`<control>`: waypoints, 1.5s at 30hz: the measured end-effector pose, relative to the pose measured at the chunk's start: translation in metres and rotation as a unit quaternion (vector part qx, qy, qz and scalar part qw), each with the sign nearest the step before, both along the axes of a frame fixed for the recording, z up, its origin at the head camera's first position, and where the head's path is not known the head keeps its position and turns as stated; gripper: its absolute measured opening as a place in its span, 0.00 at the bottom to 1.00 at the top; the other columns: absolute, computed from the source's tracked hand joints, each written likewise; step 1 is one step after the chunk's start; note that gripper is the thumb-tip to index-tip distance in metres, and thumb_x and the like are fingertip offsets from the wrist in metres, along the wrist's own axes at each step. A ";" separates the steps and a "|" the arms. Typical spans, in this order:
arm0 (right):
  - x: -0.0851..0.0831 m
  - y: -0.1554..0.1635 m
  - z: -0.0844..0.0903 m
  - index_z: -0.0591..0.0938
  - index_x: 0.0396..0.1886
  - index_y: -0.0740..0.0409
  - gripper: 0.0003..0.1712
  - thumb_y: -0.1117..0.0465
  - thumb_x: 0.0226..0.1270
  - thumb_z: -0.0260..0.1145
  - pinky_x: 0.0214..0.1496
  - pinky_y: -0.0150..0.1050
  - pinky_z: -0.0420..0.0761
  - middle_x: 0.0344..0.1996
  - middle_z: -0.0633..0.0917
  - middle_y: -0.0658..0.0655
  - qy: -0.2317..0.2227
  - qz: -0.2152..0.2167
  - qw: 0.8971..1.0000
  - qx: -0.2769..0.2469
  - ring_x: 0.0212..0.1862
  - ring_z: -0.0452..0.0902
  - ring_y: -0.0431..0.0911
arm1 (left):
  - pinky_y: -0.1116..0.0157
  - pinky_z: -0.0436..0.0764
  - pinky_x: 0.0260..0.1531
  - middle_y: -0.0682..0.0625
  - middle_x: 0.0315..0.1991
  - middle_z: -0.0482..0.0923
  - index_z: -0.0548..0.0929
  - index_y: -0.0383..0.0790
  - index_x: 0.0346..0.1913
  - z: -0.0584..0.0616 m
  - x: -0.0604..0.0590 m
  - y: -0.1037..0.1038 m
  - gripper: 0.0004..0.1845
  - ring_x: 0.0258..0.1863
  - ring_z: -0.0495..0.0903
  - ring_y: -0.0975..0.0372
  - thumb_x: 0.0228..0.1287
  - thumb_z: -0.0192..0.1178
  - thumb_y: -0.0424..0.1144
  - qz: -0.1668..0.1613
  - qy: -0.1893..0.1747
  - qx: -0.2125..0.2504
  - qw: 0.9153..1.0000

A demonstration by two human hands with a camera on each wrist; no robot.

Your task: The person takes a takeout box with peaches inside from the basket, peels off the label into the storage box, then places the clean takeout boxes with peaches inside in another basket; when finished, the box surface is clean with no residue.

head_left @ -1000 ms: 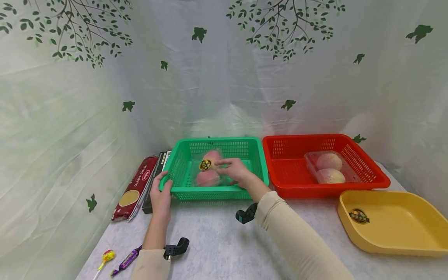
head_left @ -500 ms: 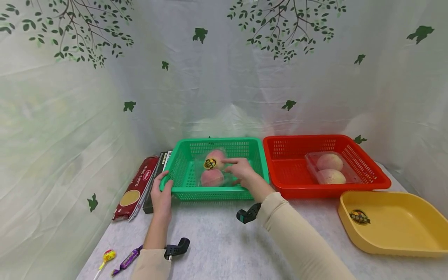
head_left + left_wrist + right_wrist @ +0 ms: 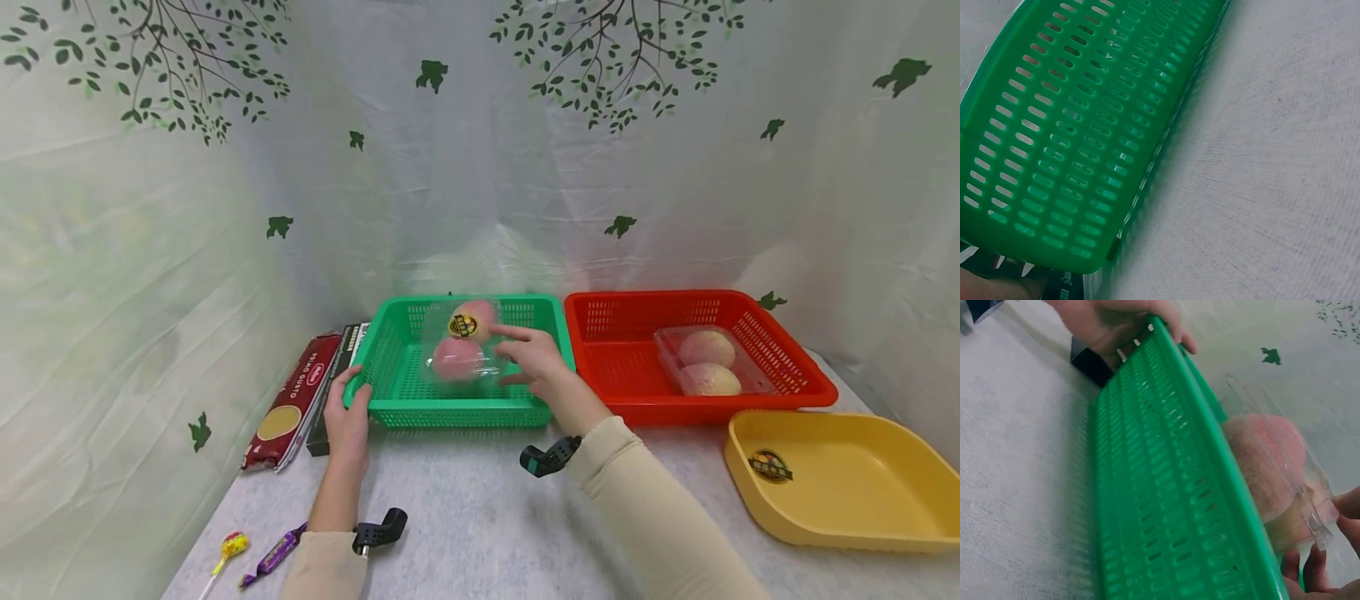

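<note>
Head view: right hand grips clear clamshell of peaches, raised above green basket. Left hand clasps the basket's near-left rim, steadying it. Lift-out step likely under way; next move calls for clearing the rim without tilting.

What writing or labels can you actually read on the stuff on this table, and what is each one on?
"PRIMO GUSTO": down the red pasta packet, left of the green basket.
Round yellow-and-black sticker on the clear peach box held by the right hand: too small to read.
A like sticker inside the yellow tray: unreadable.
Dark box beside the packet: white print, blurred.
Lollipop and purple candy: illegible.
</note>
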State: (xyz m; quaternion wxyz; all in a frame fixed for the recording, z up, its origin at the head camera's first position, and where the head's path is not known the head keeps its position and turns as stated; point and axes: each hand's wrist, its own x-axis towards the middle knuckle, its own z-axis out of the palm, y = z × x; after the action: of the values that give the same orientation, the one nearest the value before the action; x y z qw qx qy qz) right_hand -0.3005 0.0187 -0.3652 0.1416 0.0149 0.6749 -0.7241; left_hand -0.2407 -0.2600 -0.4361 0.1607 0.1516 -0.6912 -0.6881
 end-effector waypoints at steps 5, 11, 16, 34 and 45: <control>-0.002 0.006 -0.001 0.83 0.60 0.43 0.26 0.68 0.65 0.63 0.58 0.60 0.80 0.71 0.72 0.49 0.009 -0.020 1.000 -0.008 0.67 0.69 0.52 | 0.50 0.61 0.75 0.51 0.79 0.53 0.66 0.53 0.72 -0.001 0.000 0.000 0.24 0.75 0.56 0.54 0.77 0.49 0.41 -0.002 0.002 0.003 1.000; -0.005 0.007 -0.006 0.83 0.61 0.46 0.26 0.68 0.65 0.62 0.55 0.58 0.83 0.71 0.73 0.53 0.014 -0.026 0.999 0.042 0.68 0.70 0.53 | 0.51 0.62 0.74 0.51 0.78 0.54 0.67 0.54 0.71 -0.001 -0.001 0.000 0.23 0.74 0.57 0.55 0.77 0.49 0.42 0.000 -0.001 0.003 1.000; -0.010 0.006 -0.015 0.82 0.62 0.50 0.24 0.66 0.68 0.61 0.55 0.60 0.82 0.70 0.73 0.58 0.001 -0.023 0.996 0.091 0.68 0.71 0.56 | 0.51 0.62 0.74 0.51 0.78 0.54 0.67 0.53 0.71 -0.001 -0.001 0.000 0.23 0.74 0.57 0.55 0.77 0.50 0.42 0.000 0.002 0.007 1.000; -0.018 0.006 -0.022 0.79 0.63 0.48 0.26 0.68 0.67 0.60 0.49 0.58 0.78 0.71 0.69 0.59 0.010 -0.025 0.994 0.104 0.62 0.69 0.57 | 0.51 0.64 0.74 0.52 0.78 0.55 0.67 0.54 0.71 -0.003 -0.002 -0.001 0.22 0.73 0.58 0.55 0.76 0.50 0.43 0.003 0.004 0.001 1.000; -0.013 0.012 -0.014 0.80 0.64 0.46 0.29 0.70 0.64 0.57 0.49 0.59 0.82 0.61 0.75 0.58 -0.016 -0.039 0.997 0.072 0.45 0.68 0.50 | 0.51 0.63 0.74 0.52 0.78 0.54 0.67 0.55 0.71 -0.003 -0.002 -0.001 0.23 0.74 0.58 0.55 0.77 0.50 0.43 0.001 0.002 0.007 1.000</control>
State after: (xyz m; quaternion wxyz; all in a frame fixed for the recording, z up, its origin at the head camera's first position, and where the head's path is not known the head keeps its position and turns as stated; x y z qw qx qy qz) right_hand -0.3137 0.0303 -0.3789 0.1230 0.0630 0.7218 -0.6782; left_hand -0.2425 -0.2612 -0.4387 0.1616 0.1524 -0.6857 -0.6932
